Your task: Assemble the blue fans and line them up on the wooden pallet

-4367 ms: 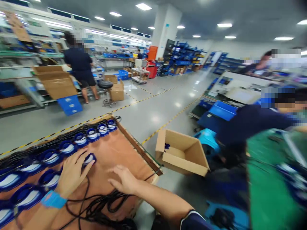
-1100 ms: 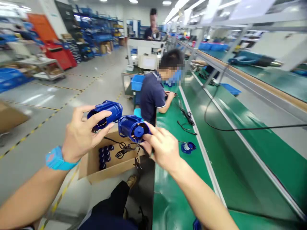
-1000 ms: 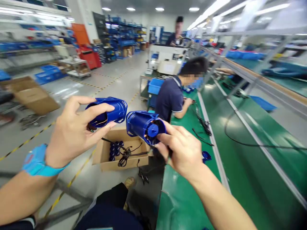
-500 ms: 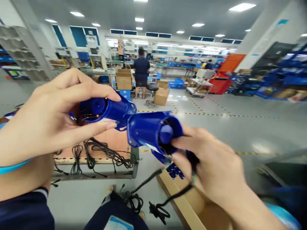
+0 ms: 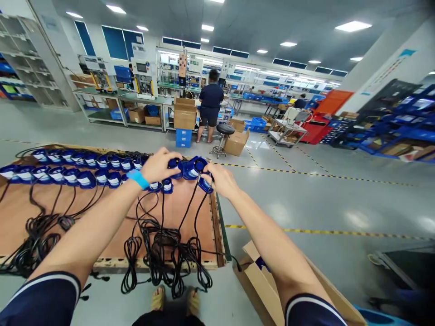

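Note:
At the right end of a wooden board (image 5: 183, 203), both arms stretch forward over a cluster of blue plastic housings (image 5: 190, 168) with black cords. My left hand (image 5: 158, 166) is closed on a blue housing (image 5: 175, 170) at the cluster's left side. Fingers of my right hand (image 5: 222, 179) grip another blue housing (image 5: 205, 184) near the board's right edge. Cords run from these down to coiled black cables (image 5: 163, 244) at the front. Several blue housings (image 5: 86, 179) with white labels stand in two rows to the left.
An open cardboard box (image 5: 260, 283) sits on the floor at lower right, under my right arm. Across the aisle a person (image 5: 211, 102) stands at a bench beside a round stool (image 5: 224, 130). A dark cart (image 5: 401, 253) is at far right.
The two blue housings held up close to the camera are now down at the board's right end, with their cords hanging over its front. Both hands have moved forward and away.

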Demonstrator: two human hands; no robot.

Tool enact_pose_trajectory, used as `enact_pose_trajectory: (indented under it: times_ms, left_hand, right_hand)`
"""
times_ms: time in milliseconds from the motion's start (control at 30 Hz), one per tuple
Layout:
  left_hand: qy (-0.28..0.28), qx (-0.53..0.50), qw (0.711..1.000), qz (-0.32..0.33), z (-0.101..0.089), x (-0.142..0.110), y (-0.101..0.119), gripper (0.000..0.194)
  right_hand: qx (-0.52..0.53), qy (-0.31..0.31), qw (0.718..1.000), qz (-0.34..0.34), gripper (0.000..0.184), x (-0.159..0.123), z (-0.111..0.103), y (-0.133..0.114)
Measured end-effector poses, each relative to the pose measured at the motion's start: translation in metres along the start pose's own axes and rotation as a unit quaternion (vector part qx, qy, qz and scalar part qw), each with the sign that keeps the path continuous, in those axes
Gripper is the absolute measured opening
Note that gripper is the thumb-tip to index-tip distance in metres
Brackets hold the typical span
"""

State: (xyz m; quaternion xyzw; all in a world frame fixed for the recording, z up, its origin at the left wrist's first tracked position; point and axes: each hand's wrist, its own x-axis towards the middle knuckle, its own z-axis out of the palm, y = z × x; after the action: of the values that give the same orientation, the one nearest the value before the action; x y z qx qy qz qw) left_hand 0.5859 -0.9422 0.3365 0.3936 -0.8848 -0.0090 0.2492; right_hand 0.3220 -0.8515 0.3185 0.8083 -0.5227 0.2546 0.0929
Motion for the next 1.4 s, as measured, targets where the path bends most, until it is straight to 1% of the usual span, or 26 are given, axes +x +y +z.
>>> enact_pose_trajectory:
  times_ms: [67, 133, 167, 233, 300, 400, 467, 500, 533, 567, 667, 700, 733, 833, 933, 1100, 1167, 1233, 1267, 1333, 1367, 1400]
  left_hand:
    - [-0.055, -0.014, 0.998, -0.016, 0.052, 0.014, -0.017, 0.049]
    - [-0.101, -0.025, 0.994, -0.027, 0.098, 0.024, -0.029, 0.049]
    - [-0.122, -0.03, 0.991, -0.035, 0.117, 0.028, -0.034, 0.049]
    - [-0.158, -0.034, 0.986, -0.051, 0.15, 0.033, -0.045, 0.049]
    - [-0.185, -0.035, 0.98, -0.064, 0.176, 0.036, -0.054, 0.049]
    - [-0.211, -0.031, 0.974, -0.072, 0.207, 0.036, -0.065, 0.05]
    - [-0.226, -0.026, 0.97, -0.08, 0.223, 0.034, -0.07, 0.053]
    - [-0.234, -0.024, 0.968, -0.084, 0.229, 0.033, -0.072, 0.055]
    - [-0.241, -0.022, 0.966, -0.088, 0.233, 0.031, -0.073, 0.057]
    - [-0.248, -0.019, 0.964, -0.094, 0.236, 0.03, -0.075, 0.06]
    - [-0.261, -0.008, 0.959, -0.109, 0.238, 0.027, -0.077, 0.065]
    - [-0.263, -0.003, 0.958, -0.114, 0.238, 0.026, -0.077, 0.065]
    - [-0.262, 0.003, 0.957, -0.12, 0.238, 0.026, -0.076, 0.065]
    - [-0.253, 0.023, 0.956, -0.147, 0.24, 0.025, -0.07, 0.066]
    - [-0.24, 0.036, 0.955, -0.171, 0.244, 0.026, -0.066, 0.069]
    - [-0.238, 0.016, 0.958, -0.16, 0.244, 0.03, -0.068, 0.074]
    - [-0.234, 0.004, 0.959, -0.159, 0.24, 0.031, -0.069, 0.076]
    - [-0.226, -0.005, 0.96, -0.164, 0.233, 0.028, -0.066, 0.082]
    - [-0.211, -0.014, 0.964, -0.162, 0.228, 0.025, -0.064, 0.085]
    - [-0.149, -0.049, 0.977, -0.145, 0.214, 0.01, -0.057, 0.085]
    - [-0.109, -0.073, 0.983, -0.131, 0.206, -0.003, -0.053, 0.08]
    - [-0.07, -0.097, 0.986, -0.115, 0.197, -0.02, -0.049, 0.071]
  right_hand:
    - [-0.013, -0.052, 0.998, 0.023, 0.021, 0.002, 0.031, 0.024]
    - [-0.013, -0.093, 0.995, 0.037, 0.018, 0.002, 0.062, 0.047]
    - [-0.009, -0.109, 0.993, 0.038, 0.016, 0.001, 0.076, 0.058]
    - [-0.006, -0.145, 0.989, 0.031, 0.013, 0.001, 0.107, 0.077]
    - [-0.011, -0.178, 0.984, 0.023, 0.01, 0.0, 0.137, 0.091]
    - [-0.014, -0.214, 0.977, 0.016, 0.012, -0.001, 0.178, 0.104]
    - [-0.009, -0.227, 0.974, 0.021, 0.015, -0.003, 0.197, 0.109]
    - [-0.006, -0.232, 0.972, 0.025, 0.016, -0.005, 0.203, 0.111]
    - [-0.002, -0.232, 0.972, 0.028, 0.02, -0.008, 0.207, 0.113]
    - [-0.001, -0.227, 0.973, 0.033, 0.029, -0.011, 0.207, 0.115]
    - [-0.03, -0.217, 0.973, 0.075, 0.072, -0.02, 0.2, 0.122]
    - [-0.047, -0.225, 0.968, 0.095, 0.08, -0.023, 0.196, 0.125]
    - [-0.061, -0.239, 0.963, 0.112, 0.082, -0.025, 0.193, 0.128]
    - [-0.072, -0.27, 0.951, 0.131, 0.073, -0.026, 0.19, 0.137]
    - [-0.067, -0.274, 0.951, 0.131, 0.079, -0.021, 0.195, 0.142]
    - [-0.043, -0.3, 0.947, 0.109, 0.086, -0.013, 0.202, 0.143]
    - [-0.031, -0.308, 0.945, 0.108, 0.09, -0.012, 0.203, 0.143]
    - [-0.023, -0.313, 0.943, 0.113, 0.093, -0.013, 0.202, 0.143]
    - [-0.02, -0.317, 0.941, 0.118, 0.096, -0.014, 0.201, 0.142]
    - [-0.017, -0.313, 0.94, 0.136, 0.099, -0.018, 0.195, 0.137]
    - [-0.02, -0.297, 0.943, 0.148, 0.099, -0.021, 0.19, 0.133]
    - [-0.023, -0.269, 0.95, 0.159, 0.096, -0.026, 0.184, 0.127]
